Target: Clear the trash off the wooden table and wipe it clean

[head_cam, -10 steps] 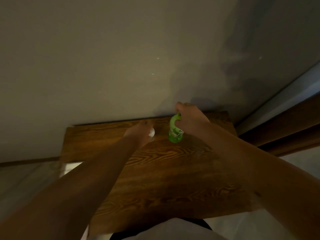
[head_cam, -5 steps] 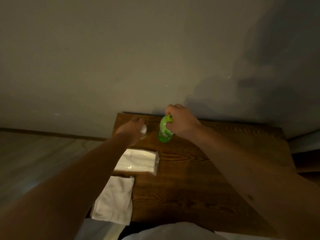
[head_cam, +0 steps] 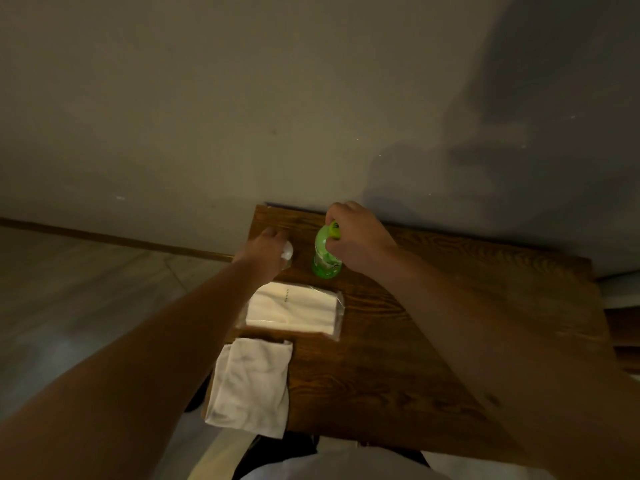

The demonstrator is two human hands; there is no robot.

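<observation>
While both arms reached toward the far edge of the wooden surface [head_cam: 433, 341], the right hand [head_cam: 356, 237] gripped the top of a green bottle [head_cam: 323, 258], fingers curled round its yellow-green cap; bottle was translucent green plastic with a pale label, upright, standing on the surface near the wall [head_cam: 242, 98]; left hand [head_cam: 266, 252] sat just left of the bottle, fingers curled over a small clear-whitish object [head_cam: 286, 252], mostly hidden by the hand; could not tell what it was; looked held, though the contact with the surface under it was unclear; nearer than both, a flat clear plastic packet [head_cam: 294, 308] lay on the surface, holding a stack of white tissues or napkins, small dark print on its top; a white folded cloth [head_cam: 251, 382] lay at the near left corner, its left and near edges hanging past the surface edge; packet and cloth close together, barely apart; wood showed dark brown with strong grain; pale floor [head_cam: 86, 289] to the left; lighting dim, left hand slightly blurred.
</observation>
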